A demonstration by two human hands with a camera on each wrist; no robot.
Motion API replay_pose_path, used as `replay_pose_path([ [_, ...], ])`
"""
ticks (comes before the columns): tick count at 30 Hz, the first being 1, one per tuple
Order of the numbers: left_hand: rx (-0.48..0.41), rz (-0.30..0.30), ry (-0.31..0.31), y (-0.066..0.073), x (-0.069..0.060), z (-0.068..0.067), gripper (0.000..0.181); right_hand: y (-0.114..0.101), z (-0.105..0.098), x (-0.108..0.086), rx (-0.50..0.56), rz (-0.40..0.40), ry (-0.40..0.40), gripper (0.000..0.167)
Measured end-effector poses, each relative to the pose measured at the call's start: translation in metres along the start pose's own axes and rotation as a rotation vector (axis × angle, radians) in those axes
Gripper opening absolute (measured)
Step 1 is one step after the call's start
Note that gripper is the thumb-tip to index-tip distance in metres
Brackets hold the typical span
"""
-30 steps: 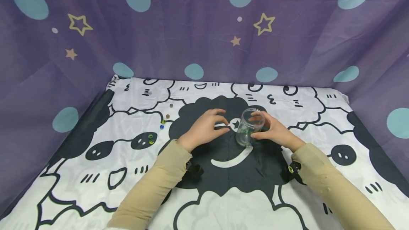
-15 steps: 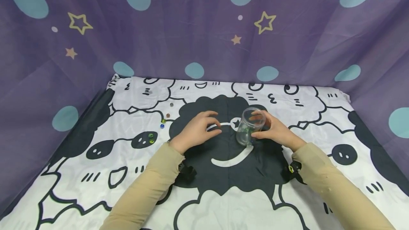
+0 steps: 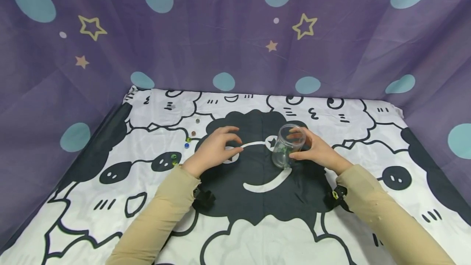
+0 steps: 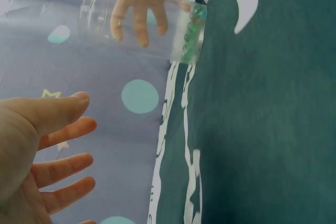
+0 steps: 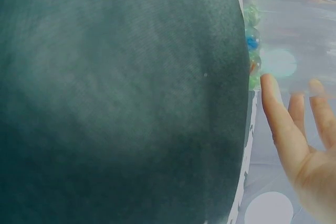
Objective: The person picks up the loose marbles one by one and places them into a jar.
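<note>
A clear jar [image 3: 281, 153] without a lid stands on the black part of the cloth. Several marbles [image 5: 252, 42], mostly green with a blue one among them, lie at its bottom. My right hand [image 3: 319, 151] holds the jar from the right, thumb on the near side and fingers round the far side. To the left, my left hand [image 3: 210, 150] hovers over the cloth, apart from the jar. Its fingers are spread and loosely bent with nothing between them, as the left wrist view shows. Beyond that hand lie a blue marble [image 3: 187, 145] and a yellow-green marble [image 3: 188, 139].
A brownish marble [image 3: 193, 133] and a greyish marble [image 3: 198, 120] lie farther back. Two greenish ones, including a green marble [image 3: 173, 156], rest on a printed black lens at left. A black-and-white cartoon cloth [image 3: 257, 240] covers the table; a purple curtain [image 3: 228, 32] hangs behind.
My left hand has moved left, away from the jar and toward the loose marbles. My right hand and the jar have stayed in place.
</note>
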State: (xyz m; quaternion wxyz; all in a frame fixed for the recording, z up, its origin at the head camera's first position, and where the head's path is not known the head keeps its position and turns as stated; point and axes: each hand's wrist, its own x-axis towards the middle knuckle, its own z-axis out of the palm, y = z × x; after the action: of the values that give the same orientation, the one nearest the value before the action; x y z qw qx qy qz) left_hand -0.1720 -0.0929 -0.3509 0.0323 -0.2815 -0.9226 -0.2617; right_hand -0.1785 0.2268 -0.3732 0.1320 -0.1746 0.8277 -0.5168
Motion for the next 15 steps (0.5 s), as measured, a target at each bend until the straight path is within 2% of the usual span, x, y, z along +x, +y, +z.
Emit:
replay_pose_path([
  [10, 0.032, -0.011, 0.030, -0.010, -0.004, -0.016, 0.020, -0.001, 0.000, -0.001, 0.013, 0.000, -0.003, 0.069],
  [15, 0.059, -0.041, 0.030, -0.014, -0.007, -0.026, 0.021, -0.001, 0.000, 0.000, 0.020, 0.002, -0.005, 0.070],
])
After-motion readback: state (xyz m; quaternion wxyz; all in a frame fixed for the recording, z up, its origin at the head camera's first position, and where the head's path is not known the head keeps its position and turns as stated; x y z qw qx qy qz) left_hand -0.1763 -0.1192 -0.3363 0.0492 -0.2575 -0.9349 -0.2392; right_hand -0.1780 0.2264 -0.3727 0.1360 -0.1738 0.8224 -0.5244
